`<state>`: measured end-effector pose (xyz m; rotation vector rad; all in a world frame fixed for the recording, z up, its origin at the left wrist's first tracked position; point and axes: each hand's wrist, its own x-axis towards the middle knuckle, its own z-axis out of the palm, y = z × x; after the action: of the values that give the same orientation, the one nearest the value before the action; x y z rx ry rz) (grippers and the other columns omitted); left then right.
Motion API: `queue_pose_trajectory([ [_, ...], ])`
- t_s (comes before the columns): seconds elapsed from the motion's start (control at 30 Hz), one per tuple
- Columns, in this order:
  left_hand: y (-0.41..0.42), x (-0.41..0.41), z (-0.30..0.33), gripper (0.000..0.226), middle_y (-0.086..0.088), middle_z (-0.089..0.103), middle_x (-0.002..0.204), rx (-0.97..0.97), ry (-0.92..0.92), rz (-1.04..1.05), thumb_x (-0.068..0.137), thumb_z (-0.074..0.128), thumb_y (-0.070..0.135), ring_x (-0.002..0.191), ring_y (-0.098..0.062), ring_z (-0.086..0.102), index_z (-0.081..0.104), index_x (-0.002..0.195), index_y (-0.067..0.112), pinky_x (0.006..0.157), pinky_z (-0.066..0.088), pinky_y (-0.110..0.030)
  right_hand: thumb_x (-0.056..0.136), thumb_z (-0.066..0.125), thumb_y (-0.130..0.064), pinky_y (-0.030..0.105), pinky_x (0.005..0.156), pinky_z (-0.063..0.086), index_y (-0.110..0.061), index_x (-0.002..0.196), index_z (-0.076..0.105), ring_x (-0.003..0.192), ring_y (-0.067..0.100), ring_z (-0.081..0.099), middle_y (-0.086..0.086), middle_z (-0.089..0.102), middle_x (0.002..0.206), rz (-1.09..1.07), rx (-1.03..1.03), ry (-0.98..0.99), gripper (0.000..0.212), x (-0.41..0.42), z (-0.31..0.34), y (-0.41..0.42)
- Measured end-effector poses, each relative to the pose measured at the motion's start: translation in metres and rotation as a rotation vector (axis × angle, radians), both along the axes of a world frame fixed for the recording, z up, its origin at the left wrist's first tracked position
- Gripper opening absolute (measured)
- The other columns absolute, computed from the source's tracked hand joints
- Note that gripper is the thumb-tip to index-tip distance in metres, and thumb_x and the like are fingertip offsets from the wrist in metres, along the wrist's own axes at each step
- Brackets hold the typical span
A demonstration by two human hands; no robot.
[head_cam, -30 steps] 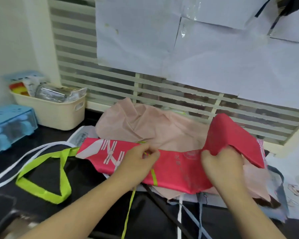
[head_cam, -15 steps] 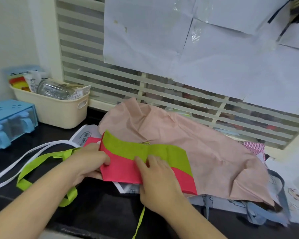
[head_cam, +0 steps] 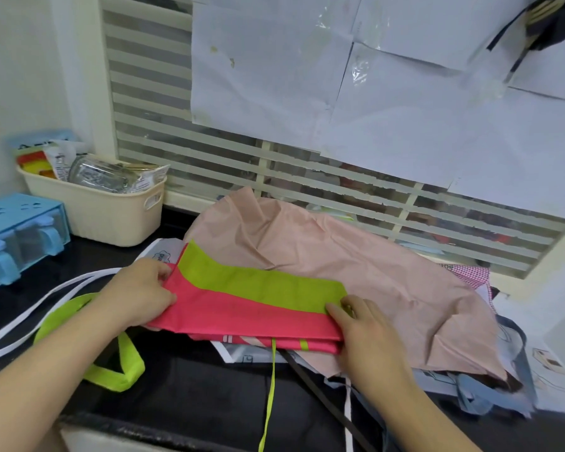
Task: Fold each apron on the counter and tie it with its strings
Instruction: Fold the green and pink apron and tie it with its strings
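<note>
Your left hand (head_cam: 141, 293) grips the left end of the pink apron (head_cam: 242, 318), fingers curled over its edge with the thumb on top, while your right hand (head_cam: 361, 324) lies on the right end, fingers fairly straight and pressing the cloth flat at the corner where the lime-green band (head_cam: 258, 282) stops. The apron is folded into a long strip lying across the front of the black counter (head_cam: 193, 393), partly on top of a crumpled peach apron (head_cam: 356, 272) that spreads behind and to your right. A thin lime-green string (head_cam: 269, 393) hangs from the strip's lower edge down over the counter front, and a wider lime-green strap (head_cam: 111, 373) loops on the counter under your left forearm, beside white straps (head_cam: 20, 324). More cloth with blue-grey straps (head_cam: 490, 399) pokes out beneath the peach apron on the right. A cream basket (head_cam: 111, 216) and a blue box (head_cam: 17, 230) stand at the back left
</note>
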<state>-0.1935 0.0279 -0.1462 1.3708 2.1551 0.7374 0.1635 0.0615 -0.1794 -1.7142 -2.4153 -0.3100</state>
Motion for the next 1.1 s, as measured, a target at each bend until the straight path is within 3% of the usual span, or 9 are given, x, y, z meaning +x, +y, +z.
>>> queue_pose_trajectory([
  [0.1,-0.004,0.009,-0.004,0.018,-0.004,0.069,0.101,-0.076,0.291,-0.015,0.088,0.064,0.016,0.075,-0.027,0.074,0.062,0.104,0.025,0.068,0.061,-0.037,0.056,0.080,-0.010,0.042,0.076,0.059,-0.026,0.117,0.071,0.100,0.031,0.064,0.004,0.062,0.117,-0.005,-0.031,0.001,0.064,0.005,0.000,-0.003],
  [0.2,-0.003,0.033,-0.009,0.038,-0.007,0.054,0.119,-0.048,0.727,-0.045,0.085,0.057,0.016,0.109,-0.031,0.059,0.047,0.122,0.015,0.076,0.046,-0.036,0.065,0.059,-0.027,0.039,0.111,0.043,-0.030,0.140,0.059,0.134,0.027,0.045,0.000,0.049,0.143,0.043,-0.205,0.134,0.075,0.002,0.016,-0.008],
  [0.33,0.014,0.074,-0.017,0.044,-0.006,0.054,0.137,0.338,0.489,-0.380,0.090,0.051,0.027,0.129,-0.031,0.053,0.058,0.133,0.017,0.106,0.046,-0.045,0.075,0.042,-0.041,0.030,0.125,0.016,-0.032,0.160,0.037,0.153,0.014,0.017,-0.007,0.027,0.168,0.119,-0.412,0.379,0.085,-0.032,0.039,-0.001],
  [0.43,0.021,0.100,-0.041,0.078,0.010,0.023,0.171,0.140,0.461,-0.566,0.089,0.014,0.068,0.158,-0.024,0.019,0.027,0.161,0.043,0.128,0.016,-0.052,0.091,0.018,-0.051,0.034,0.129,0.012,-0.036,0.164,0.026,0.157,0.019,0.016,-0.003,0.022,0.172,0.121,-0.266,0.289,0.075,-0.057,0.008,0.012],
  [0.5,0.020,0.102,-0.064,0.076,0.019,-0.001,0.174,-0.023,0.556,-0.505,0.089,0.003,0.079,0.162,-0.024,-0.003,-0.001,0.161,0.055,0.128,-0.002,-0.059,0.097,0.004,-0.060,0.037,0.130,0.002,-0.043,0.165,0.013,0.161,0.016,0.003,-0.007,0.008,0.175,0.077,-0.281,0.171,0.071,-0.057,-0.022,0.014],
  [0.7,0.014,0.084,-0.077,0.080,0.015,-0.009,0.174,-0.064,0.603,-0.372,0.087,0.005,0.089,0.161,-0.028,-0.013,-0.012,0.158,0.058,0.126,-0.010,-0.061,0.105,0.013,-0.063,0.039,0.130,-0.005,-0.043,0.165,-0.001,0.159,0.009,-0.015,-0.013,-0.011,0.173,-0.027,-0.297,0.154,0.064,-0.032,-0.039,0.019],
  [0.83,0.012,0.083,-0.078,0.083,0.014,-0.008,0.175,-0.043,0.614,-0.352,0.085,0.003,0.091,0.161,-0.027,-0.013,-0.012,0.159,0.057,0.126,-0.009,-0.060,0.105,0.020,-0.062,0.039,0.130,0.000,-0.023,0.167,-0.001,0.161,0.017,-0.004,-0.002,-0.004,0.175,-0.159,-0.308,0.273,0.076,-0.017,-0.036,0.016],
  [0.93,0.010,0.084,-0.079,0.083,0.013,-0.007,0.175,-0.026,0.607,-0.350,0.085,0.001,0.090,0.161,-0.027,-0.012,-0.012,0.159,0.056,0.126,-0.009,-0.060,0.101,0.051,-0.049,0.041,0.124,0.023,-0.005,0.160,0.022,0.148,0.032,0.029,0.015,0.035,0.160,-0.220,-0.202,0.400,0.080,-0.012,-0.029,0.011],
  [1.1,0.009,0.085,-0.079,0.082,0.012,-0.008,0.175,-0.012,0.610,-0.344,0.088,0.003,0.088,0.161,-0.027,-0.012,-0.010,0.161,0.053,0.127,-0.009,-0.059,0.089,0.069,-0.017,0.015,0.076,0.044,-0.013,0.133,0.051,0.095,0.008,0.059,-0.004,0.061,0.107,-0.241,-0.274,0.779,0.048,-0.001,0.005,-0.003],
])
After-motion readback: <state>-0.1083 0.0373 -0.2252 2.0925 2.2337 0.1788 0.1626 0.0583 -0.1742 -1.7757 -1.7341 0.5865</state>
